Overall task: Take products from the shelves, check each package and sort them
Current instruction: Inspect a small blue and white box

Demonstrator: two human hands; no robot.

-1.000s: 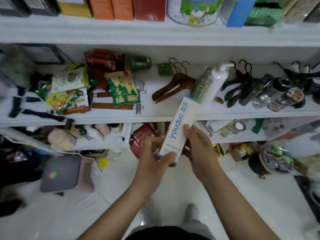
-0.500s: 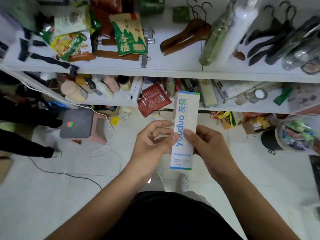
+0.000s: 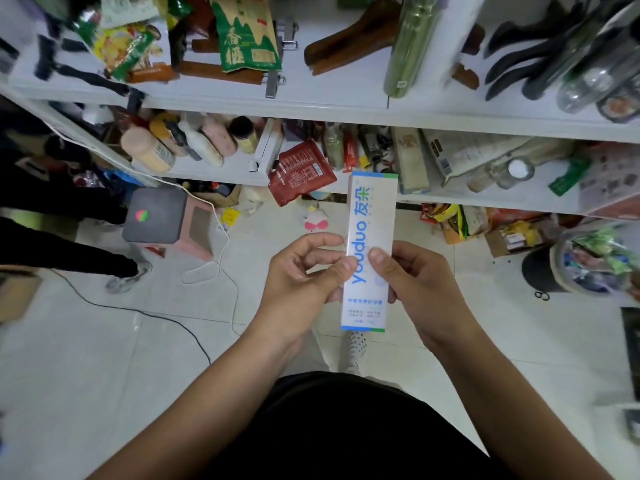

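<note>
A long white box (image 3: 369,216) with blue "youduo" lettering stands upright in front of me, its printed face toward the camera. My left hand (image 3: 298,282) pinches its left edge with thumb and fingers. My right hand (image 3: 415,282) grips its right side, thumb on the front face. The box hangs over the tiled floor, below the white shelves (image 3: 311,105). Snack bags (image 3: 247,32), wooden hangers (image 3: 349,46), bottles (image 3: 412,43) and a red pouch (image 3: 301,171) lie on the shelves.
A grey and pink stool (image 3: 166,218) stands on the floor at left, with cables (image 3: 221,258) trailing round it. Another person's dark leg and shoe (image 3: 86,258) reach in from the left. A black bin of packets (image 3: 585,268) sits at right.
The box has come off the shelf level, turned from tilted to upright, and dropped toward my chest. The view has tipped downward and both hands kept their hold.
</note>
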